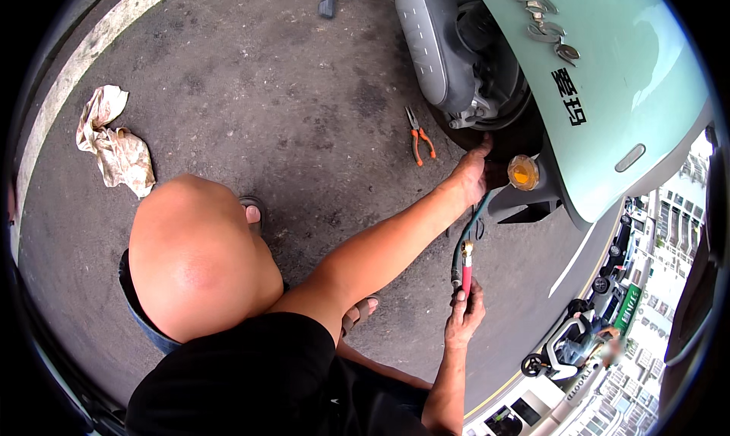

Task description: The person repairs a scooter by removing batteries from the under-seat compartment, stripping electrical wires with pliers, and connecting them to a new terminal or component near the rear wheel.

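My left hand (473, 171) reaches to the scooter's wheel (519, 124), under the mint-green rear body (623, 71). Its thumb lies against the dark tyre, while the other fingers are hidden in shadow beside the mudguard (525, 200). Lower down, my right hand (464, 314) is closed around a red-handled air nozzle (467, 270) with a brass head pointing up toward the scooter. A dark green hose (461, 246) runs alongside the nozzle, between the right hand and the area by the left hand.
Orange-handled pliers (419, 137) lie on the asphalt left of the wheel. A stained cloth (118, 143) is crumpled at the far left. My bent knee (190, 261) fills the lower left. An amber round reflector (523, 173) sticks out by my left hand. A person on a scooter (582, 345) and parked cars stand at right.
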`<state>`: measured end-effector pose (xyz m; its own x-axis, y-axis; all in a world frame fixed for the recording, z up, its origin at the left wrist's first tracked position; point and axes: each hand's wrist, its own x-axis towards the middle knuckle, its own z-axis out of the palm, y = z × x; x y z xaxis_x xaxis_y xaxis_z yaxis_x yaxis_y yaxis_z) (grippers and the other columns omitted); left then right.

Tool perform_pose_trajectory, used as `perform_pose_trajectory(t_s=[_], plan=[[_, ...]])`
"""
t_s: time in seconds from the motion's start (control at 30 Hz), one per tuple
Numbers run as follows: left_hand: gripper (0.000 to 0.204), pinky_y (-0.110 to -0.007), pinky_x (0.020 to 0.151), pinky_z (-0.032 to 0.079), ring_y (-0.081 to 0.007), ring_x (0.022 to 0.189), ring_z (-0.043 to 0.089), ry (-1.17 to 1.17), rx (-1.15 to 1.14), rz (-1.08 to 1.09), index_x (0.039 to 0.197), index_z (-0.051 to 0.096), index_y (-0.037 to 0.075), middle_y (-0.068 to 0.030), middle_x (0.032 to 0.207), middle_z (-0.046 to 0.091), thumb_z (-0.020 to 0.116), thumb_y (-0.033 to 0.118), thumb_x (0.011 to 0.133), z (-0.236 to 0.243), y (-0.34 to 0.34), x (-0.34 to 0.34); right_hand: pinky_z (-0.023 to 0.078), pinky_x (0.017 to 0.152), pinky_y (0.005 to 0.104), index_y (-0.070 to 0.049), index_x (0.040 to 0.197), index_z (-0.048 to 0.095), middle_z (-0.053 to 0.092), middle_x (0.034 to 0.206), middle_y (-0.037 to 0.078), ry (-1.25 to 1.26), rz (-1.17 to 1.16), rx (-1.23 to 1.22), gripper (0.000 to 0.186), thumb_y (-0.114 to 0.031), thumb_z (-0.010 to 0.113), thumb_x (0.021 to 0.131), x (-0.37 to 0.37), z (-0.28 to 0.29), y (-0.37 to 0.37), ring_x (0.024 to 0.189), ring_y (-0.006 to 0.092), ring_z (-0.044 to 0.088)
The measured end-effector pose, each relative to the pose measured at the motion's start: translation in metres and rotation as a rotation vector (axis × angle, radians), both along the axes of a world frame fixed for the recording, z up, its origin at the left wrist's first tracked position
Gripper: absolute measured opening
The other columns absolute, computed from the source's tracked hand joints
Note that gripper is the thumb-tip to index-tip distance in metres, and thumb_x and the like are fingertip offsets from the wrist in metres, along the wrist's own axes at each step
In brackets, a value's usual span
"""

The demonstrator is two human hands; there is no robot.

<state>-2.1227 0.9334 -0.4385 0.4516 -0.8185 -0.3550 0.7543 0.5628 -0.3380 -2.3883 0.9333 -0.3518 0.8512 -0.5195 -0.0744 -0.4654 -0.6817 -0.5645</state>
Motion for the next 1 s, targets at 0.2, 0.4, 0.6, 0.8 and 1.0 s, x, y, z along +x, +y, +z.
perform_pose_trajectory(t_s=[0.2,0.4,0.6,0.8,1.0], plan=[[0.069,-0.042,0.082,0.047,-0.0307,0.096,0.06,-0.062,0.075,0.018,0.126,0.046,0.007,-0.023,0.108,0.059,0.051,0.062,0.084,-0.012,-0.012,-0.006,0.042,0.058,0.0246,0.002,0.109,0.057,0.057,0.078,0.004,-0.015,0.194,-0.087,0.042,-0.036,0.056,0.092,0.017,0.002,0.003,0.063,0.0101,0.048],[0.078,-0.039,0.078,0.05,-0.029,0.091,0.06,-0.254,0.245,-0.01,0.118,0.049,0.001,-0.0191,0.1,0.061,0.056,0.067,0.078,-0.054,-0.016,-0.009,0.048,0.074,0.0349,0.001,0.109,0.059,0.063,0.091,0.015,0.097,0.174,-0.025,0.039,-0.031,0.061,0.089,0.022,-0.006,-0.002,0.078,0.025,0.061],[0.045,-0.041,0.084,0.05,-0.0275,0.097,0.06,-0.31,0.732,0.035,0.11,0.054,-0.001,-0.0159,0.102,0.061,0.057,0.038,0.089,-0.149,0.014,0.041,0.049,0.074,0.0352,0.003,0.11,0.058,0.063,0.091,0.017,0.12,0.241,-0.018,0.037,-0.028,0.059,0.09,0.026,-0.006,0.001,0.078,0.0259,0.062],[0.093,-0.054,0.101,0.036,-0.0411,0.123,0.041,-0.062,0.138,-0.022,0.142,0.025,0.015,-0.0239,0.133,0.039,0.069,0.058,0.073,-0.063,0.001,-0.009,0.046,0.06,0.0251,0.0,0.125,0.047,0.057,0.083,0.006,0.035,0.146,0.078,0.039,-0.023,0.053,0.094,0.026,-0.011,-0.003,0.067,0.011,0.053],[0.087,-0.056,0.1,0.035,-0.0399,0.117,0.049,-0.157,0.067,-0.044,0.142,0.02,0.007,-0.0275,0.137,0.035,0.063,0.051,0.082,-0.079,-0.003,0.002,0.042,0.056,0.0226,0.001,0.128,0.041,0.054,0.083,0.006,-0.001,0.171,0.22,0.041,-0.02,0.052,0.095,0.047,-0.029,0.006,0.065,0.0097,0.049]])
